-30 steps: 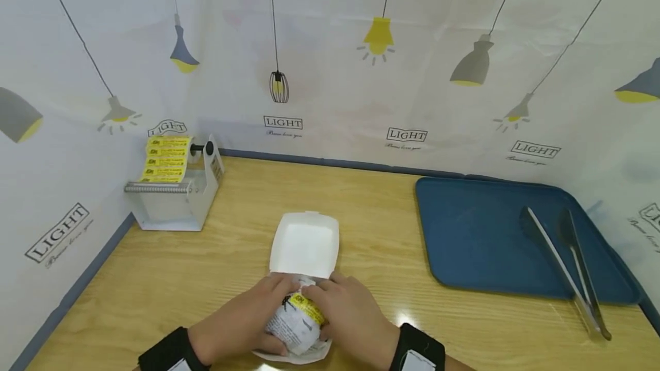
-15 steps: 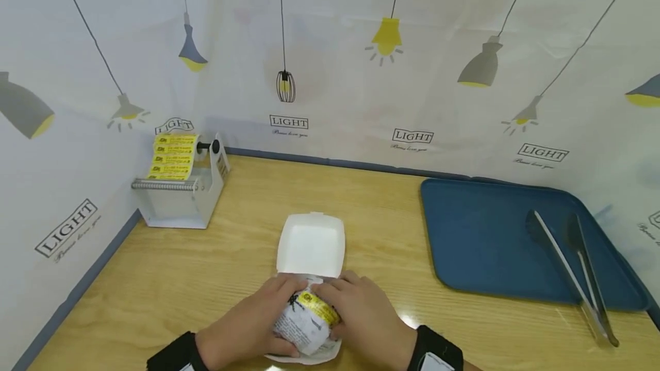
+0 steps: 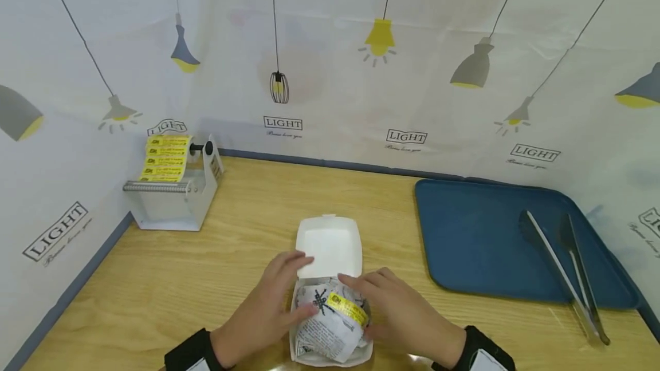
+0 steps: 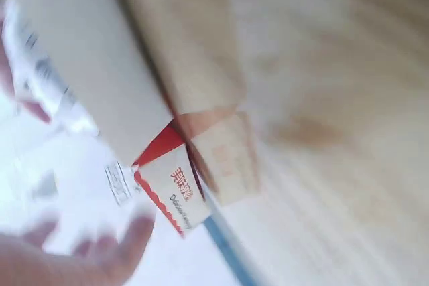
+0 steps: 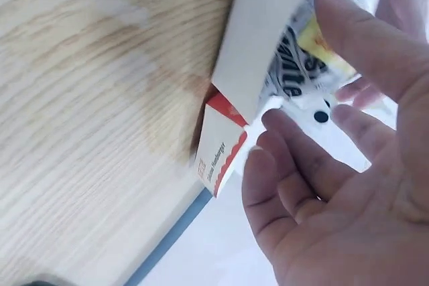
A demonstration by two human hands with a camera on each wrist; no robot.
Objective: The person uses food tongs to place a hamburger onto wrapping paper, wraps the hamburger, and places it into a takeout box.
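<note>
A wrapped hamburger (image 3: pixel 330 331) in printed paper with a yellow label sits in the base of a small carton (image 3: pixel 330 245), whose lid stands folded back with its white inside showing. My left hand (image 3: pixel 270 305) is spread at the left side, its thumb over the paper and its fingertips by the lid. At the right side is my right hand (image 3: pixel 404 311), fingers loosely bent. In the right wrist view the thumb (image 5: pixel 365 38) of that hand overlaps the wrapper. The lid's outside (image 4: pixel 174 189) has red print in the left wrist view.
A label dispenser (image 3: pixel 170 199) with a roll of yellow stickers stands at the back left. To the right lies a blue tray (image 3: pixel 474 245), with metal tongs (image 3: pixel 562 273) across it and over its front edge. Lamp-patterned sheeting (image 3: pixel 330 90) borders the wooden table (image 3: pixel 247 199).
Both hands have loosened from around the wrapped hamburger and moved apart, uncovering more of it and the carton. The carton with the hamburger sits farther right and straighter.
</note>
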